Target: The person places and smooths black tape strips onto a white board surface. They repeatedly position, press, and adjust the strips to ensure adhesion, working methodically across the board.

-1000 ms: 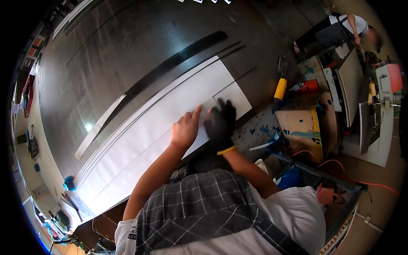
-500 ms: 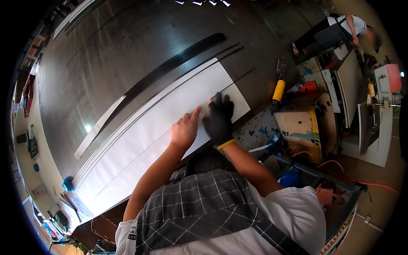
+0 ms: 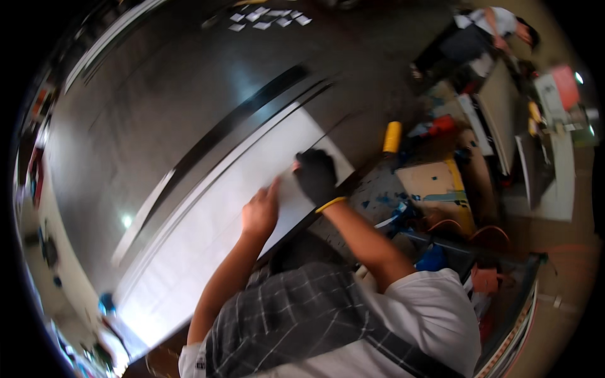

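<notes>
A long white sheet lies across the dark table, with thin lines along its length. My bare left hand rests on it, index finger stretched out and the other fingers bent, holding nothing visible. To its right, my right hand, in a black glove with a yellow cuff, is closed at the sheet's far right part. Whatever its curled fingers may grip is hidden. A thin dark line runs from beside that hand past the sheet's end. The view is blurred by motion.
Beyond the sheet lie a long dark strip and a pale strip on the table. Small white pieces lie at the far edge. On the right are a yellow roll, a cardboard box and another person.
My right hand has gone from spread fingers to curled ones. The whole view has shifted, so the table and person appear displaced. My left hand remains on the sheet.
</notes>
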`<state>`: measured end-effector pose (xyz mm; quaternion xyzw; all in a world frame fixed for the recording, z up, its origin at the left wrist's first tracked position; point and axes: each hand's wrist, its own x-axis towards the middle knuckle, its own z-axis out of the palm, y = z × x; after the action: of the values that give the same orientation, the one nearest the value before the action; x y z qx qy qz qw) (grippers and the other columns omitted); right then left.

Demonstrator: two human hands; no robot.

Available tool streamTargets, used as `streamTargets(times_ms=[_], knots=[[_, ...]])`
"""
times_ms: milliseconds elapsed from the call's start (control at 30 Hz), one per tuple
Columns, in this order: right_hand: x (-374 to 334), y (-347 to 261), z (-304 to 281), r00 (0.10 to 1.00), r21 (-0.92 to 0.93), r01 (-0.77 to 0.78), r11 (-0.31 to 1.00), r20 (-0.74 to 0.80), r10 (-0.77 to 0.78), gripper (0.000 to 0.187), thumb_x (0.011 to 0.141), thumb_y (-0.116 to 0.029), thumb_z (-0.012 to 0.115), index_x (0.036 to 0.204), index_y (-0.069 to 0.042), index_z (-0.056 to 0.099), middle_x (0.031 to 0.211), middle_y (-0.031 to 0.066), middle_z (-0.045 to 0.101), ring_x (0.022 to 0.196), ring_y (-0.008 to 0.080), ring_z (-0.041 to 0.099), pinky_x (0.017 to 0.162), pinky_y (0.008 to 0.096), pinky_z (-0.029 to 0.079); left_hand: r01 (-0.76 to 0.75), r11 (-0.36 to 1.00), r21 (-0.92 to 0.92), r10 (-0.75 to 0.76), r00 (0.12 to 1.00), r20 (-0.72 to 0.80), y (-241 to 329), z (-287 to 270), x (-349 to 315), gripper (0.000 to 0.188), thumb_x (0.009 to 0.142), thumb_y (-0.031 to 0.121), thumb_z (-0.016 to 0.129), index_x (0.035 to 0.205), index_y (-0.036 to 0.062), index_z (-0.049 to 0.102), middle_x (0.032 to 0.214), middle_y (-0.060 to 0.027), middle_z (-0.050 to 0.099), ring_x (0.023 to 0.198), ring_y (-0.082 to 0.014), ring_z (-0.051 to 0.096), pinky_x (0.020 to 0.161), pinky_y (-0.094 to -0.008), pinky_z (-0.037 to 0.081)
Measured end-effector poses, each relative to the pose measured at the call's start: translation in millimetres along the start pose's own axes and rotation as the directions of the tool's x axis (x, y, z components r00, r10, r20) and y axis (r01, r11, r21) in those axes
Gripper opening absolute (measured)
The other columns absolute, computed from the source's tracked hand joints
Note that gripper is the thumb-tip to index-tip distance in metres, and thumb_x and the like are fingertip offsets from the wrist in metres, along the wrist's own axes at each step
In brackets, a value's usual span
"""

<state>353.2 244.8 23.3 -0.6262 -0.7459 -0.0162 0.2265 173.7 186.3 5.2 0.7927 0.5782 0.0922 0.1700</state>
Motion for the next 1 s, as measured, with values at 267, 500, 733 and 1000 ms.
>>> streamTargets(times_ms=[267,500,733,1000], knots=[[-59,-44,3,0.882,0.253,-0.028,0.967,0.461,-0.095,0.015,0.080,-0.012,0.061,0.093,-0.005,0.063,0.084,0.0166,0.064,0.082,0.0350,0.063,0.076,0.0496,0.050,-0.052,0.998,-0.028,0.053,0.998,0.045,3,-9,7,0.056,0.091,0.013,0.056,0.145,0.0250,0.045,0.089,-0.0091,0.063,0.077,-0.0294,0.067,0.063,-0.0411,0.055],[-44,-15,-21,0.964,0.399,0.221,0.890,0.048,-0.261,0.058,0.081,-0.030,0.074,0.128,-0.004,0.051,0.124,0.0164,0.056,0.117,0.0354,0.052,0.105,0.0479,0.038,-0.115,0.967,-0.229,0.115,0.993,-0.016,-8,-15,9,0.031,0.083,0.006,0.058,0.109,0.0171,0.070,0.087,-0.0100,0.063,0.075,-0.0318,0.066,0.067,-0.0405,0.054],[-19,38,-9,0.965,0.184,0.217,0.959,0.106,-0.239,0.071,0.086,-0.043,0.067,0.136,0.001,0.043,0.139,0.0193,0.046,0.138,0.0386,0.033,0.116,0.0575,0.018,0.273,0.887,-0.372,-0.104,0.904,0.415,-106,-50,-91,0.017,0.086,0.012,0.060,0.078,-0.0019,0.066,0.068,-0.0162,0.062,0.062,-0.0282,0.062,0.060,-0.0372,0.049],[-3,104,-53,0.973,-0.112,-0.205,0.972,0.088,0.216,0.066,0.078,-0.037,0.075,0.128,-0.006,0.045,0.136,0.0189,0.048,0.128,0.0432,0.042,0.111,0.0594,0.025,0.842,0.492,-0.223,-0.758,0.540,0.365,-222,-109,-294,0.021,0.086,0.017,0.065,0.081,-0.0037,0.065,0.071,-0.0113,0.061,0.063,-0.0210,0.057,0.061,-0.0339,0.047]])
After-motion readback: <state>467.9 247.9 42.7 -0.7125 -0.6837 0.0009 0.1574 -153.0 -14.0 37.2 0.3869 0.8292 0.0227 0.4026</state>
